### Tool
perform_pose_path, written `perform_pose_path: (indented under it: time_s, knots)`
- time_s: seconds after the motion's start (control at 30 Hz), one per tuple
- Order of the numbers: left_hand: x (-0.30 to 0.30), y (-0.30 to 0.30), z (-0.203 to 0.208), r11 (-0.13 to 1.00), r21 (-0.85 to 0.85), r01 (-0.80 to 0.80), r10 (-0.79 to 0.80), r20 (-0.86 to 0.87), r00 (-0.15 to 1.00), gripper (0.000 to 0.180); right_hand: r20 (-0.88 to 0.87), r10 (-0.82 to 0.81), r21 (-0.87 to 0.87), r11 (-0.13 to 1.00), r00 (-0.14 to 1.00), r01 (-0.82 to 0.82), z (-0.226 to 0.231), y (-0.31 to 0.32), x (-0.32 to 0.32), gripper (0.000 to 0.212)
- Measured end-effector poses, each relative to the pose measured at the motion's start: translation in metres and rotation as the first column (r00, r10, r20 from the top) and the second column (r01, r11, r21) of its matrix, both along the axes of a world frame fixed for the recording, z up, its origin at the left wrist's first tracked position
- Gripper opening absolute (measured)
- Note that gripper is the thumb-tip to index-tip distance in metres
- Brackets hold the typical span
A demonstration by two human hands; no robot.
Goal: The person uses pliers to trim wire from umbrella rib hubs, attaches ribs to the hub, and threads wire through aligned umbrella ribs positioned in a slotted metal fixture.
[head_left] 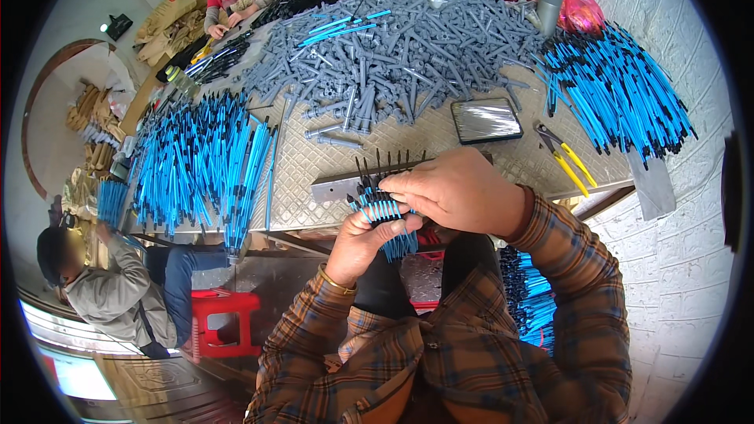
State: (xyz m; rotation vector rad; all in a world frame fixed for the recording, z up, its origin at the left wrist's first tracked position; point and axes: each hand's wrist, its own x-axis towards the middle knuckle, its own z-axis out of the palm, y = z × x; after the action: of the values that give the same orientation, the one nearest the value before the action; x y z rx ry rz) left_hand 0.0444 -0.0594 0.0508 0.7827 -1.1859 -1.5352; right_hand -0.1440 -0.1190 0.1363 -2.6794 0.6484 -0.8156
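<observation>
A row of thin blue rods with black tips (382, 210) is wrapped in my left hand (355, 250), above my lap at the table's near edge. The rods lie side by side like a fan, black ends pointing away from me and blue ends showing below the hand. My right hand (467, 192) reaches across from the right, thumb and fingers pinched together at the black ends. What lies between those fingertips is hidden. Just beyond my hands a flat metal bar (334, 188) lies along the table edge.
Grey plastic tubes (393, 63) are heaped over the table's middle. Blue rods are piled at left (184, 165) and right (620, 86). A tray of thin metal pins (487, 119) and yellow-handled pliers (567, 159) lie nearer. People sit far left and at left, beside a red stool (224, 322).
</observation>
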Motion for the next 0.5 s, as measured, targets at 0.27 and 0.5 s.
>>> perform_pose_path:
  time_s: [0.27,0.5]
  knots:
    - [0.0017,-0.0003,0.0023,0.999,-0.004,0.037,-0.037,0.048,0.998,0.022,-0.023,0.074,-0.029,0.997,0.997,-0.075,-0.0039,-0.0059,0.0026,0.021]
    - [0.0026,0.0004,0.0035,0.997,-0.054,0.055,-0.047,0.150,0.988,0.021,-0.037,0.036,-0.051,0.998,0.999,-0.038,-0.0022,0.0026,0.0088,0.022]
